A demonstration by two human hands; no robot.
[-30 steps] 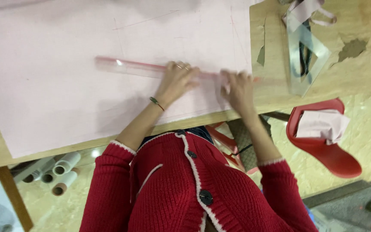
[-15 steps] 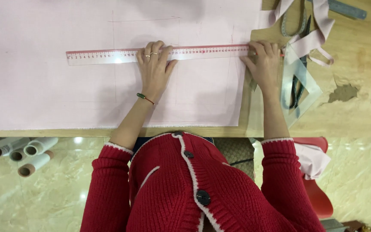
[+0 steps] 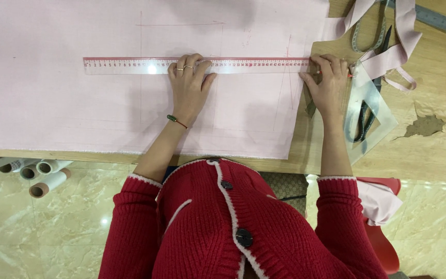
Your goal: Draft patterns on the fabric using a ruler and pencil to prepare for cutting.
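Observation:
A long clear ruler [image 3: 130,65] with a red edge lies across the pale pink cloth [image 3: 52,103] on the wooden table [image 3: 429,155]. My left hand [image 3: 189,85] presses flat on the ruler's middle, fingers apart, with rings and a green bracelet on it. My right hand [image 3: 327,82] sits at the ruler's right end by the cloth's edge, fingers curled around what looks like a thin red pencil [image 3: 350,76]. Faint drawn lines cross the cloth above and below the ruler.
Right of my right hand lie a clear set square [image 3: 375,111], dark scissors [image 3: 363,121], pink cloth strips [image 3: 403,41] and a metal ruler [image 3: 440,20]. Rolls [image 3: 45,183] lie on the marble floor at the left. A red chair [image 3: 380,243] stands at the right.
The ruler went from slanted to level across the cloth. My left hand stayed on its middle, while my right hand settled at its right end.

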